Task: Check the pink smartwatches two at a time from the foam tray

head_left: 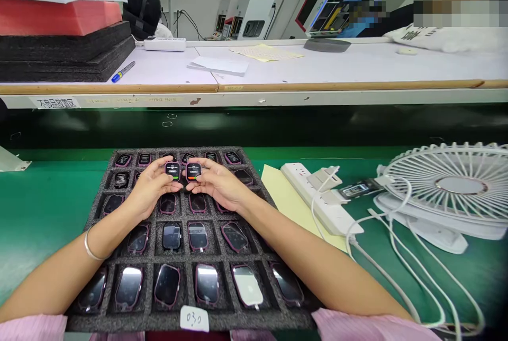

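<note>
My left hand is closed around the edges of a smartwatch without a strap, its lit screen showing text and a green bar. Beside it, my right hand grips a second smartwatch, whose lit screen has an orange-red bar. Both are held side by side, screens up, above the far part of a black foam tray. Watch bodies lie in the tray's compartments, such as a dark one in the front row. Some in the back row show lit text. My hands and forearms hide several compartments.
A white power strip with plugs and cables lies right of the tray, by a white fan. Yellow paper lies under the strip. A shelf crosses behind, bearing foam stacks and a pen. People are beyond.
</note>
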### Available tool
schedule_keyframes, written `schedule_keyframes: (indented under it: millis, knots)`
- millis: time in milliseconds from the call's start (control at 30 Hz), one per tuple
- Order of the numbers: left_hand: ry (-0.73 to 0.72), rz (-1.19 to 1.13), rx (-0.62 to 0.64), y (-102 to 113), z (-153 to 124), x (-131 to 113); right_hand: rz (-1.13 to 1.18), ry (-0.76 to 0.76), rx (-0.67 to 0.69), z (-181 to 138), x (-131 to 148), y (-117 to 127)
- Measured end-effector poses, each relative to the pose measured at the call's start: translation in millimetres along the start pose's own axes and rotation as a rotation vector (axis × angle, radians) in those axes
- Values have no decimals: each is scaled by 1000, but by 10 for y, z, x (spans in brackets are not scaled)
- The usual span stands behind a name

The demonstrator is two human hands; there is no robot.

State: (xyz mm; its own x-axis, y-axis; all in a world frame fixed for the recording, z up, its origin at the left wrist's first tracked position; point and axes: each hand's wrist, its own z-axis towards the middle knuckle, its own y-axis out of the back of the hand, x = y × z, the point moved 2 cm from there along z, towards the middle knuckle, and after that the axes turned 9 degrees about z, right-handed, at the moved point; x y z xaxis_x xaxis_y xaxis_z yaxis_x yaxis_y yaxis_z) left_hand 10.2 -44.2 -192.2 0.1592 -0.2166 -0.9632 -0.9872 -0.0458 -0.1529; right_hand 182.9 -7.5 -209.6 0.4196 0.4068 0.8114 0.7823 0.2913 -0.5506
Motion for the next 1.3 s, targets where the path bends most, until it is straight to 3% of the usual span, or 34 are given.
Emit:
schedule_keyframes:
  millis: [367, 767, 1033, 1167, 1300]
  knots:
    - [-3, 7, 31, -12, -1, -34, -92, 133, 121, -22, 2, -18]
    - [-21, 38, 31, -14, -1, -19, -104, 140, 130, -37, 12, 12]
    - [-130, 189, 46, 18, 20, 8, -206, 161, 76, -19, 13, 21]
    - [-183, 261, 39, 33, 42, 18, -178, 121, 111, -19, 3, 28]
    - [-147, 265, 82, 51, 84, 17, -174, 138, 173, -19, 1, 36]
